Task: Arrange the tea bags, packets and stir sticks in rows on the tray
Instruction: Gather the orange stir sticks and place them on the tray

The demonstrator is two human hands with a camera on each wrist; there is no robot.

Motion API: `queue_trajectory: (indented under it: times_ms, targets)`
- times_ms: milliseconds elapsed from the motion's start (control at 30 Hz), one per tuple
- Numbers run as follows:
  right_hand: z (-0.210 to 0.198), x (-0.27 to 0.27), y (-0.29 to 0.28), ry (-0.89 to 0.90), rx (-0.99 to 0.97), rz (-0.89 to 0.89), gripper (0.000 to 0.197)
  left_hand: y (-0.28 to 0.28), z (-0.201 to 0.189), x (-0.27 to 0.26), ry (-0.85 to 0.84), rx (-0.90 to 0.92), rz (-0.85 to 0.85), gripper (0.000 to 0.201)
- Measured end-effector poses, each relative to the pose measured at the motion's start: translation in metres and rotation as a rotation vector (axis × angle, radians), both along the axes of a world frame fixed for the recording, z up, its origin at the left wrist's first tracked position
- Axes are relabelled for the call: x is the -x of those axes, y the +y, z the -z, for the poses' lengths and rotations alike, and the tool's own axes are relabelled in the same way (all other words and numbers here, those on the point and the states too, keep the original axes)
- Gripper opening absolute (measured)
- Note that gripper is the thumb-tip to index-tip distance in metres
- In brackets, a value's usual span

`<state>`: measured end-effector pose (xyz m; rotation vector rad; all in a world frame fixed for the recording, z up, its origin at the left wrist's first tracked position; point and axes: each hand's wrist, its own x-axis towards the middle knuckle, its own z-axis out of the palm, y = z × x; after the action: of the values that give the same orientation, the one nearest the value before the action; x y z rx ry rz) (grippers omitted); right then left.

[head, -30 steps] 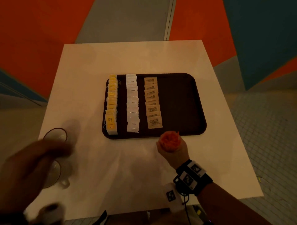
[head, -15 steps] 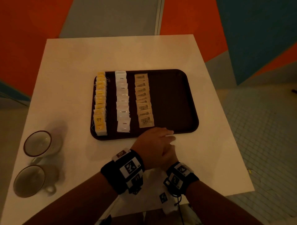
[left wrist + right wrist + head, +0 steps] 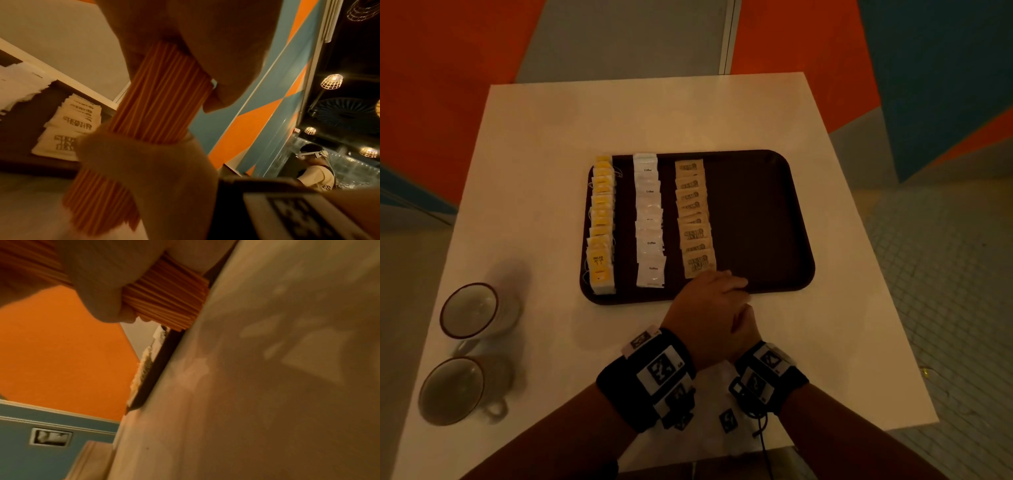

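A dark brown tray [image 3: 756, 219] holds three rows: yellow tea bags [image 3: 601, 226] on the left, white coffee packets [image 3: 650, 222] in the middle, brown sugar packets [image 3: 695, 219] beside them. Its right half is bare. Both hands meet at the tray's near edge. My right hand [image 3: 748, 325] grips a thick bundle of orange stir sticks [image 3: 162, 100] around its middle. My left hand [image 3: 722, 287] lies over the right and curls round the bundle's top. In the head view the sticks are hidden under the hands. The right wrist view shows the stir sticks [image 3: 168, 300] ending close to the tray's rim.
Two empty cups [image 3: 470, 310] [image 3: 453, 389] stand at the near left of the white table [image 3: 534, 164]. The table's edges drop to tiled floor on the right. A person with a headset stands far off in the left wrist view.
One second ago my left hand was near the cups and the right held the bundle upright alone. The left hand has crossed over and closed on the bundle's top.
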<state>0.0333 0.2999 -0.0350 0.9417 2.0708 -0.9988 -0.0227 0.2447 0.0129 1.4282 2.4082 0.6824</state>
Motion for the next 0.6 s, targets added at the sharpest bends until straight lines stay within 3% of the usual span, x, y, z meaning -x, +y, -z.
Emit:
queue_trajectory:
  times_ms: [33, 100, 133, 167, 200, 300, 400, 433, 500, 533, 600]
  targets:
    - [-0.002, 0.004, 0.012, 0.036, -0.205, 0.0, 0.025, -0.001, 0.002, 0.001, -0.044, 0.021, -0.017, 0.033]
    - [0.016, 0.004, 0.013, 0.015, -0.297, -0.28, 0.038, 0.002, 0.005, 0.002, -0.142, 0.12, -0.035, 0.034]
    - [0.016, 0.013, 0.005, 0.139, -0.298, -0.328, 0.044, 0.003, 0.007, 0.004, -0.155, 0.178, -0.042, 0.036]
    - [-0.001, 0.011, 0.015, 0.091, -0.088, -0.301, 0.048, 0.004, 0.008, 0.008, -0.156, 0.226, -0.037, 0.036]
    - [-0.009, 0.013, 0.02, 0.077, -0.002, -0.269, 0.051, 0.005, 0.008, 0.012, -0.153, 0.249, -0.034, 0.036]
    - [-0.011, 0.015, 0.025, 0.247, -0.001, -0.218, 0.051, 0.009, 0.008, 0.023, -0.212, 0.279, -0.068, 0.031]
    - [-0.006, 0.015, 0.031, 0.37, 0.086, -0.038, 0.041, 0.013, -0.004, 0.038, -0.527, 0.094, -0.227, 0.036]
    - [-0.011, 0.017, 0.037, 0.396, 0.132, 0.064, 0.033, 0.015, -0.01, 0.045, -0.677, -0.035, -0.333, 0.038]
    - [-0.024, 0.026, 0.055, 0.454, 0.245, 0.212, 0.039, 0.019, -0.014, 0.058, -0.872, -0.301, -0.537, 0.037]
    - [-0.031, 0.033, 0.066, 0.498, 0.307, 0.273, 0.044, 0.024, -0.013, 0.066, -0.907, -0.356, -0.595, 0.034]
    - [-0.039, 0.052, 0.095, 0.533, 0.393, 0.374, 0.049, 0.038, -0.002, 0.081, -0.95, -0.296, -0.58, 0.029]
